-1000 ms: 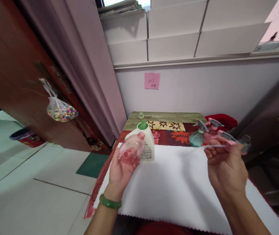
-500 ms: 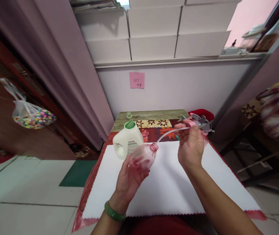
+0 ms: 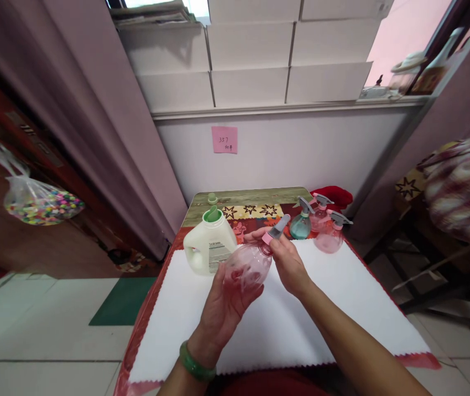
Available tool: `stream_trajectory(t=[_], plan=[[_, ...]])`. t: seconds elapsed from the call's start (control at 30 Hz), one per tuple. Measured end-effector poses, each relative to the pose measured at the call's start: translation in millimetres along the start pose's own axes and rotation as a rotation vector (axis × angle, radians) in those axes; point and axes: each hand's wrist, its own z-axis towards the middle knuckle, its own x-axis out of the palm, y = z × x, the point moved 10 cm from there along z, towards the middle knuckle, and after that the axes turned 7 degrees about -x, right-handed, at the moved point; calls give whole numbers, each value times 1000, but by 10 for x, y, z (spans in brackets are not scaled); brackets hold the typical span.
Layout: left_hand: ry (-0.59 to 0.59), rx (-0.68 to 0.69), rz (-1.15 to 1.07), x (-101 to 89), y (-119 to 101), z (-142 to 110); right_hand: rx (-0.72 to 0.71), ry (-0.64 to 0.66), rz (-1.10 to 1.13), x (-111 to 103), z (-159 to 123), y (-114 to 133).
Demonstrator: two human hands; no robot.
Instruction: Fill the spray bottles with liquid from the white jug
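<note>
My left hand [image 3: 228,302] is closed round the body of a clear pink spray bottle [image 3: 248,265], which tilts to the upper right. The fingers of my right hand [image 3: 287,258] grip the pink-and-grey spray head [image 3: 275,231] at the bottle's neck. The dip tube is inside the bottle or hidden by it. To the left of the bottle stands a large cream jug [image 3: 210,245] with a handle and a green pouring neck [image 3: 213,214].
At the back right stand a teal spray bottle [image 3: 300,224] and two pink spray bottles [image 3: 329,239]. A green cap [image 3: 212,198] sits at the back of the table. White cloth [image 3: 300,330] covers the front. Stacked white boxes [image 3: 249,85] line the ledge above.
My right hand has brought the spray head left and down onto the bottle's neck, and the tube has gone from view. My left hand still holds the bottle.
</note>
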Motion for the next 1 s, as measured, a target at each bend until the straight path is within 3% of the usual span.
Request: stream_trajectory(t=[0.3,0.43,0.63,0.77,0.87,1.0], plan=[[-113,-221,-23,-115,320,76,44,75,29,-101,26,-190],[-186,-330,89,-201,455,58,37,123,-5,-142,0,-236],[-206,-273,172,-245,462,70,98,153,-52,-195,-41,-301],[-223,-80,107,-193,337,55,128,73,-43,-292,-49,-395],[-213,119,203,-133,201,31,160,-42,-15,-388,-50,-476],[-299,616,466,-139,-163,-141,216,-221,98,-414,-88,-533]])
